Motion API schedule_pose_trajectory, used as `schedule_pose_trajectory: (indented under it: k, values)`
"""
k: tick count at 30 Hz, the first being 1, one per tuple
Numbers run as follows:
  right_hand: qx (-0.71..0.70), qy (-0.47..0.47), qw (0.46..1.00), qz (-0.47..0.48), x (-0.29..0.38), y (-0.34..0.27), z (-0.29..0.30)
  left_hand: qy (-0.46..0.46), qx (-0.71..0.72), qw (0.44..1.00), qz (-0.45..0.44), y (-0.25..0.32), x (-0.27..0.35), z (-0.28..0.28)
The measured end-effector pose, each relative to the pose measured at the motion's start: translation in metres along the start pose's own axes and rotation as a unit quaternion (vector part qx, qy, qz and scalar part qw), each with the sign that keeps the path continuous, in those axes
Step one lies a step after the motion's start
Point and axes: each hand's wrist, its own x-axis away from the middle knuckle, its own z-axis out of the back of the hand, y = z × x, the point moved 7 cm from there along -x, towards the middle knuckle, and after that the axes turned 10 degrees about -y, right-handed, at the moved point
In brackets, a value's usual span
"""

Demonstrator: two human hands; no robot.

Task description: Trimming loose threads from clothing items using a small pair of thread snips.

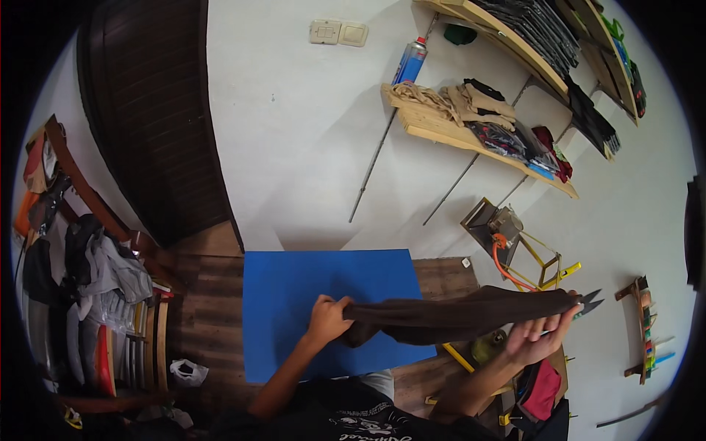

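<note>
A dark brown piece of cloth [441, 317] stretches between my two hands, above a blue flat board or tabletop [298, 281]. My left hand [328, 320] grips the cloth's left end in a fist. At the opposite end, my right hand [543, 333] holds the cloth together with small scissors or snips [591, 303]. Their two pointed blades stick out to the right, spread apart. Fingers and cloth hide most of the handles. Part of the cloth sags below the line between my hands.
A wooden shelf [441, 124] bears folded beige cloths and a spray can [411, 62]. To the right stands a yellow metal frame [546, 267] with an orange hose [499, 262]. A rack [149, 342] heaped with clothes stands left. Behind is a dark door [154, 121].
</note>
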Motion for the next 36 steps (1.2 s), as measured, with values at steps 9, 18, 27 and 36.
schedule_pose_trajectory:
  k: [9, 18, 27, 36]
  values:
    - [0.094, 0.088, 0.992, -0.007, -0.027, 0.023, 0.066, -0.191, -0.068, 0.976, 0.080, -0.037, -0.022, 0.057]
    - [0.154, 0.175, 0.972, 0.006, -0.035, 0.045, 0.169, -0.010, 0.053, 0.995, 0.084, 0.033, -0.044, 0.219]
    - [0.119, 0.286, 0.951, -0.010, -0.013, 0.103, 0.212, -0.092, -0.096, 0.968, 0.215, 0.005, 0.001, 0.117]
    - [0.167, 0.384, 0.898, -0.137, 0.010, 0.153, 0.201, -0.359, 0.007, 0.905, 0.229, 0.000, 0.105, -0.002]
